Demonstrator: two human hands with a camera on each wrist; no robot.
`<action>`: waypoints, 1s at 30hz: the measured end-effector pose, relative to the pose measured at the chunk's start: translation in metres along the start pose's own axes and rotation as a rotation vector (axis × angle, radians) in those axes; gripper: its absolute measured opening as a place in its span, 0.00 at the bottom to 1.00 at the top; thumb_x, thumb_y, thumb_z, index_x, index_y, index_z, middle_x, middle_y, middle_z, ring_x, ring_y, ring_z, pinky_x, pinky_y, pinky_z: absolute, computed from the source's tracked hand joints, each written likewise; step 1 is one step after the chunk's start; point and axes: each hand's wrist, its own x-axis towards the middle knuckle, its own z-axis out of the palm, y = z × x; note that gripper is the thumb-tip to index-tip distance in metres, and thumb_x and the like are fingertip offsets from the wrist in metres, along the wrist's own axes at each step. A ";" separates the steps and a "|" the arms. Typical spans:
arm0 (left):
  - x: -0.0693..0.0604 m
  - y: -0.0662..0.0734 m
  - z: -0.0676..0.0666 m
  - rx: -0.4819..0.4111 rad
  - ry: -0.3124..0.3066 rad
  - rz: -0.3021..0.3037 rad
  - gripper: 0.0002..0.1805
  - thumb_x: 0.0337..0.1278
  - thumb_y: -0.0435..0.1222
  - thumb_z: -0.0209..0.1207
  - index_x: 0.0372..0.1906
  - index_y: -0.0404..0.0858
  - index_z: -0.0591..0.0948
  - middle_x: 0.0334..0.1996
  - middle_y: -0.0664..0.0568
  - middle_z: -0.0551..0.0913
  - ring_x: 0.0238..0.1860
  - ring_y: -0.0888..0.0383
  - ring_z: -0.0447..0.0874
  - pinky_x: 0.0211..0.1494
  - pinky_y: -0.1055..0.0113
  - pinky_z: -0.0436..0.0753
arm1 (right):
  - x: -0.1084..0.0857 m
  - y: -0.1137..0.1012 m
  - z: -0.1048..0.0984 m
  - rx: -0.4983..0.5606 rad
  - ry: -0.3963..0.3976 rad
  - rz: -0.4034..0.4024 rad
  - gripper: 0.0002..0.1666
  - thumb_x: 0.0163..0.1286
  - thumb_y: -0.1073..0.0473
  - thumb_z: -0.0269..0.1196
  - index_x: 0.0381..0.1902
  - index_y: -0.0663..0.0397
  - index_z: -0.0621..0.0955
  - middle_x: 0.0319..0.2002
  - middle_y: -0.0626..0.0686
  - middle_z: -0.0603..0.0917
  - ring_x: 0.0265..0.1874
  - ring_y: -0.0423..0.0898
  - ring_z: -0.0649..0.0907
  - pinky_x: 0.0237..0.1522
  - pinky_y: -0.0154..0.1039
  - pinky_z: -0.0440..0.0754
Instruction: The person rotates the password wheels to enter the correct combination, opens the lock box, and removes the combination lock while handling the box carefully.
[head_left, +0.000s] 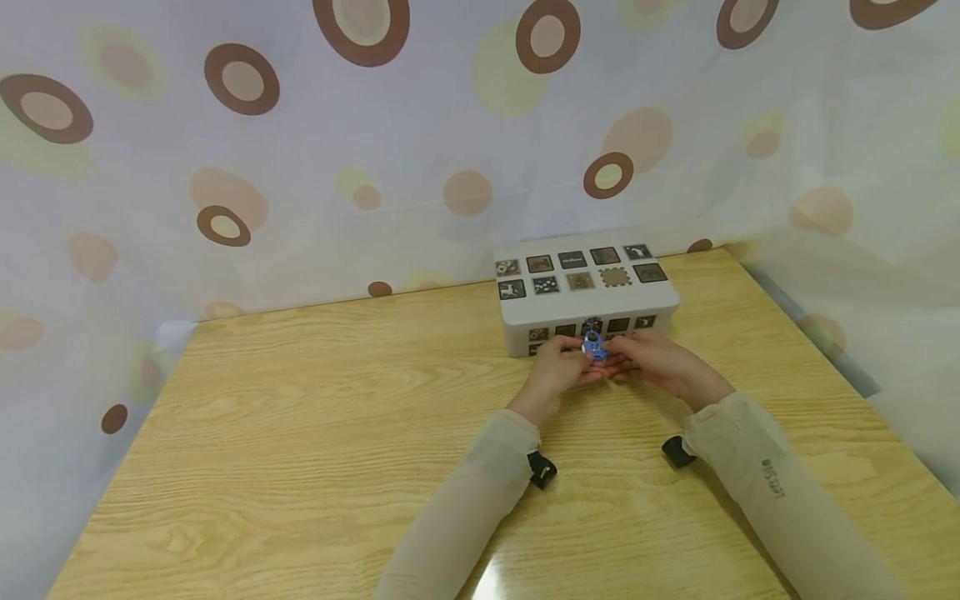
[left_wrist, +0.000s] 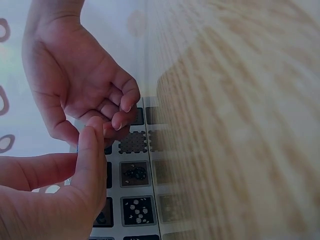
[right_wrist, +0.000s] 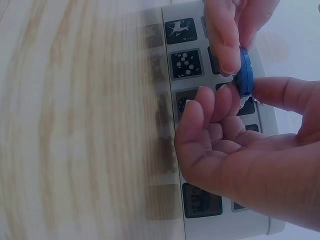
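A small blue padlock-like piece [head_left: 595, 346] is at the front of a white lidded box [head_left: 585, 311], just below its metal clasp [head_left: 592, 323]. My left hand [head_left: 553, 373] pinches the blue piece from the left between thumb and fingers. From the other side my right hand [head_left: 663, 362] pinches it too, thumb on one face and fingertips at the other. In the right wrist view the blue piece [right_wrist: 244, 72] shows its thick rounded edge. Fingers hide most of it in the left wrist view. Whether it is hooked through the clasp I cannot tell.
Dark square pictures cover the box lid and front. The box stands at the back right of a wood-grain table [head_left: 300, 433], near a patterned curtain [head_left: 420, 150] that hangs behind and at the sides. Black straps [head_left: 542, 471] hang below both wrists.
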 end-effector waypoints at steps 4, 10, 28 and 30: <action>-0.001 0.001 0.000 -0.003 -0.003 -0.002 0.16 0.64 0.21 0.52 0.55 0.28 0.71 0.38 0.35 0.84 0.43 0.42 0.86 0.45 0.64 0.85 | 0.001 0.000 0.000 -0.002 0.002 0.010 0.18 0.75 0.59 0.46 0.45 0.70 0.76 0.30 0.47 0.82 0.31 0.39 0.81 0.39 0.34 0.81; 0.000 0.002 0.000 0.005 0.002 -0.002 0.16 0.64 0.21 0.52 0.55 0.28 0.71 0.38 0.36 0.84 0.42 0.43 0.86 0.43 0.65 0.85 | 0.003 0.000 -0.001 -0.010 -0.008 0.002 0.19 0.76 0.59 0.44 0.47 0.71 0.75 0.30 0.47 0.82 0.31 0.39 0.81 0.38 0.34 0.81; 0.001 0.000 0.000 0.009 0.014 0.010 0.13 0.63 0.20 0.52 0.52 0.27 0.73 0.38 0.35 0.84 0.41 0.43 0.86 0.43 0.64 0.85 | 0.000 -0.002 0.002 -0.026 -0.021 -0.008 0.20 0.77 0.58 0.44 0.47 0.71 0.75 0.31 0.47 0.81 0.30 0.38 0.81 0.37 0.33 0.81; 0.001 0.000 0.000 0.006 0.014 0.007 0.13 0.63 0.20 0.52 0.52 0.27 0.72 0.38 0.35 0.84 0.41 0.43 0.86 0.44 0.63 0.85 | 0.000 -0.003 0.002 -0.031 -0.022 -0.008 0.20 0.77 0.58 0.44 0.47 0.71 0.75 0.31 0.47 0.81 0.30 0.38 0.81 0.37 0.33 0.81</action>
